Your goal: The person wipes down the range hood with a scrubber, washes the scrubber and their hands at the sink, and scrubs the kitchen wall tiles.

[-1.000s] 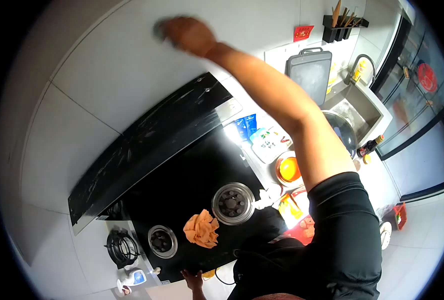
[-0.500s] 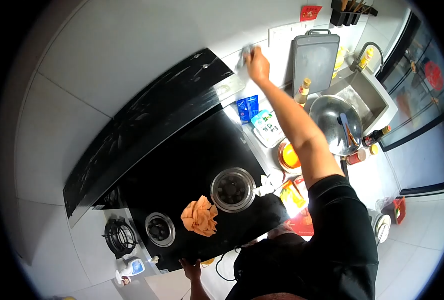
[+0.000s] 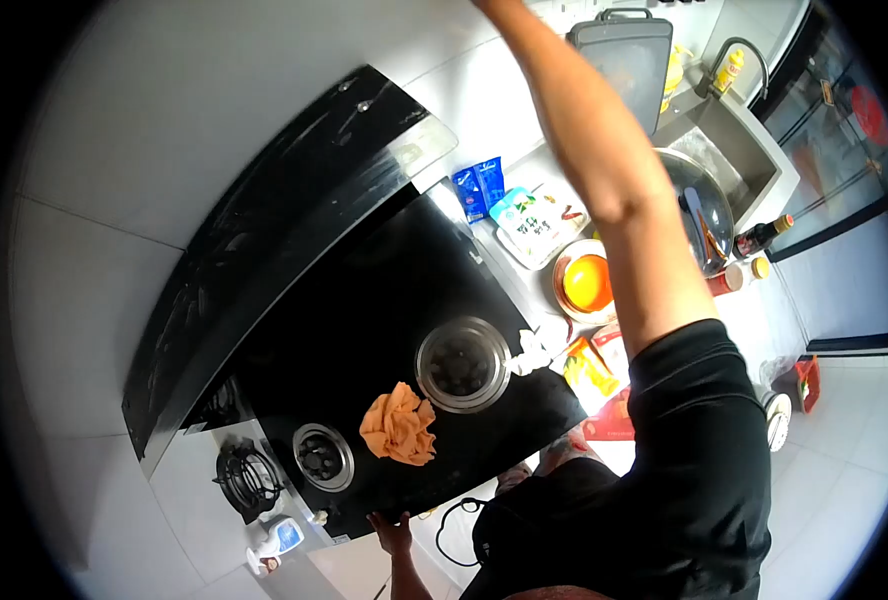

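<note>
My left hand [image 3: 394,534] rests at the front edge of the black cooktop [image 3: 324,320], fingers apart and holding nothing. Past it, a crumpled orange cloth [image 3: 399,424] lies between the small burner [image 3: 322,458] and the large burner [image 3: 462,365]. My right arm [image 3: 614,170] stretches up along the wall beyond the cooktop's right end. The right hand is cut off by the top of the picture, so neither its fingers nor anything in them shows. Below that arm are a blue packet [image 3: 480,188], a white food tray [image 3: 538,228] and an orange bowl [image 3: 588,283].
A slanted black range hood panel [image 3: 264,250] runs along the cooktop's far side. A pot stand [image 3: 248,482] and a spray bottle [image 3: 276,543] stand at left. Right of my arm are a grey board [image 3: 629,65], a sink [image 3: 734,150], a lidded pan [image 3: 699,205] and a dark bottle [image 3: 764,237].
My right hand, earlier against the wall with something greyish in it, has moved up out of the picture. The view has shifted slightly; my left hand stays at the cooktop edge.
</note>
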A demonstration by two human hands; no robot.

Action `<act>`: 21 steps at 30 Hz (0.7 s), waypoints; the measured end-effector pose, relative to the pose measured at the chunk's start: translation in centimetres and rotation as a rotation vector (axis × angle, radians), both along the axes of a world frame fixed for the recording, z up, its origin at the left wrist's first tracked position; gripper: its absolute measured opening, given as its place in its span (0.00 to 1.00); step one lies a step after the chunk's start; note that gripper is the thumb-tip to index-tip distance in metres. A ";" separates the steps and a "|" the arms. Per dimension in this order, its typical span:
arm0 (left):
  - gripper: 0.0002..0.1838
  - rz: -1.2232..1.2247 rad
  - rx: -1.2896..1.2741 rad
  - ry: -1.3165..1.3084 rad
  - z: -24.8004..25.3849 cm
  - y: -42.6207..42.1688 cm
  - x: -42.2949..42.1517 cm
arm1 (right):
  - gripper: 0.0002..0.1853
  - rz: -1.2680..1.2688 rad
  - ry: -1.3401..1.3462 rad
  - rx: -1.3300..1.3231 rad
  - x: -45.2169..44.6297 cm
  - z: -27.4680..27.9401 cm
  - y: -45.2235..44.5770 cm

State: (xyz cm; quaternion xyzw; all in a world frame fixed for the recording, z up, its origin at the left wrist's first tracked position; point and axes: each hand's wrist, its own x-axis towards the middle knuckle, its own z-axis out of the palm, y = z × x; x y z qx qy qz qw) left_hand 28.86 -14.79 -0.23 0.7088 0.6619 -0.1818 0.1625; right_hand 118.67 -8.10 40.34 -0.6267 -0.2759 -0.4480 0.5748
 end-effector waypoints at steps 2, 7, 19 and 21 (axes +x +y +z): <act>0.56 -0.036 0.033 -0.042 -0.8 0.0 -1.0 | 0.13 -0.132 0.280 -0.451 2.4 -10.5 1.5; 0.56 -0.064 0.042 -0.018 -1.6 0.2 -0.8 | 0.14 0.207 0.706 -0.364 -7.9 -27.7 0.3; 0.56 -0.092 -0.020 0.024 -0.4 0.5 -0.7 | 0.15 0.340 0.368 -0.344 -10.2 -24.3 2.4; 0.56 -0.080 -0.021 0.041 -0.2 -0.1 -0.8 | 0.15 0.337 0.458 -0.449 -10.6 -29.3 2.2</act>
